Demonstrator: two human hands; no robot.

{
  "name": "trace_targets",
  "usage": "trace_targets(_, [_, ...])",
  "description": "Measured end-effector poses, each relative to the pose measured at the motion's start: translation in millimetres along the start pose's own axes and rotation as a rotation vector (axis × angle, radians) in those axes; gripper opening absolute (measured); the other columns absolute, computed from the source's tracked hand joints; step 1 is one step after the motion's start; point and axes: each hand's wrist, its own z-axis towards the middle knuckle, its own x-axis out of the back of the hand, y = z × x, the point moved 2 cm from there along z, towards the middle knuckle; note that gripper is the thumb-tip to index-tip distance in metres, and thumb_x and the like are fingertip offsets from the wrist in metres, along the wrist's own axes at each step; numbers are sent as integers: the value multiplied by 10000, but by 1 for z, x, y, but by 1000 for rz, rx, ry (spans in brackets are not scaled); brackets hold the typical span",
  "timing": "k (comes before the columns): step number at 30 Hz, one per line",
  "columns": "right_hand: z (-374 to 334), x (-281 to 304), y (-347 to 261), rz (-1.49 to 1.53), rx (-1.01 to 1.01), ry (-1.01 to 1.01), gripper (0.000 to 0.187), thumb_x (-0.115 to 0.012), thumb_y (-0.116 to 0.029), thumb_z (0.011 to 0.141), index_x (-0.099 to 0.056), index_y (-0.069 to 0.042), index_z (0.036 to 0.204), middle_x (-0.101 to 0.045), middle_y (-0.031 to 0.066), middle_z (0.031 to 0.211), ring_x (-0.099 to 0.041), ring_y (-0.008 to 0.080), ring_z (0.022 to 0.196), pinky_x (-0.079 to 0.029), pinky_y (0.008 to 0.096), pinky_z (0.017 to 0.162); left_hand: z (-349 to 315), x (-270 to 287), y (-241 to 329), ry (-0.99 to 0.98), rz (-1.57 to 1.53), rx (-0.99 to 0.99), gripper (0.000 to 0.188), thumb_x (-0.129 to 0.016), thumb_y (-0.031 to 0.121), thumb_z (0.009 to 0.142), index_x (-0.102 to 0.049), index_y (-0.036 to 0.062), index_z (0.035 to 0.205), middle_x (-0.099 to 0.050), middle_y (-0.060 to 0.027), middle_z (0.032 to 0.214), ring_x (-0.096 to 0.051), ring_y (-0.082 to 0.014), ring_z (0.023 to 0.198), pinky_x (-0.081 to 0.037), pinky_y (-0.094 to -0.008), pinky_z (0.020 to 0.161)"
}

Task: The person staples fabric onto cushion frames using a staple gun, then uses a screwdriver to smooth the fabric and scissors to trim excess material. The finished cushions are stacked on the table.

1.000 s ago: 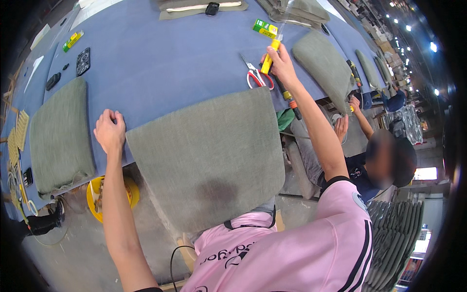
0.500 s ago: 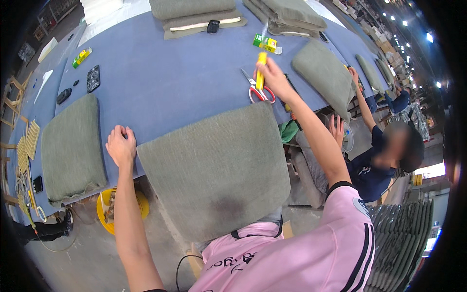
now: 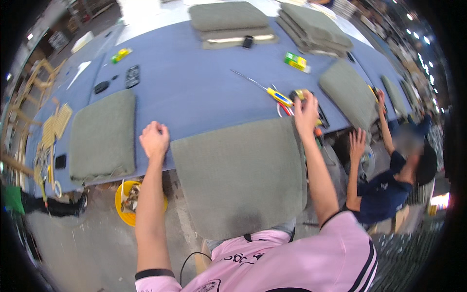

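A grey-green fabric cushion [image 3: 238,175] lies across my lap, its far edge against the table and a dark patch at its near side. Beside its far left corner, my left hand [image 3: 154,140] rests on the blue tabletop with fingers curled and nothing visible in them. Past the far right corner, my right hand [image 3: 306,114] has thumb and fingers closed on a blocky black-and-yellow tape measure [image 3: 296,94], partly covered by the fingers. Left of it lies a screwdriver [image 3: 279,96] with a yellow handle. Red-handled scissors [image 3: 284,110] sit partly hidden below the screwdriver.
Another cushion [image 3: 103,136] lies left on the table [image 3: 204,92]. Folded cushion covers [image 3: 311,30] are stacked at the back. A green-yellow box [image 3: 296,62] stands far right. On the floor is a yellow bucket [image 3: 127,214]. A co-worker [image 3: 389,180] handles a cushion [image 3: 348,92] at right.
My right hand has put the screwdriver down on the table and taken hold of the tape measure. My left hand stays by the cushion's corner. The whole view has shifted.
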Motion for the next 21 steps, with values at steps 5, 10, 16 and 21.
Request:
trace_targets(5, [-104,16,5,282,-204,-126,398,-650,-197,1050,-649,25,1380,-680,215,1371,-638,356,1290,-468,433,1123,1,7,-24,97,-156,-57,251,-657,328,960,-717,95,888,-735,-114,894,-705,-346,938,-513,-506,834])
trace_targets(10, [-173,70,47,505,-358,-393,562,-600,-270,1118,-485,59,1559,-563,202,1564,-546,313,1426,-394,397,1211,-60,36,-1,-363,-1216,78,388,-456,347,1155,-619,57,1354,-672,-68,1215,-583,-207,1225,-436,-390,1122])
trace_targets(16, [-178,108,52,691,-820,-565,773,-674,-429,1083,-428,89,1601,-542,178,1576,-535,285,1411,-376,392,1211,-228,83,54,-280,-1089,379,838,-738,240,1000,-289,117,1697,-263,-248,1748,-245,-369,1635,-231,-524,1322])
trace_targets(21, [-103,107,-45,629,-424,-535,806,-722,-431,1054,-430,94,1591,-560,181,1542,-539,260,1386,-382,390,1198,-208,131,24,32,-879,281,989,-776,160,965,-154,45,1725,-247,-234,1765,-238,-337,1643,-223,-455,1331])
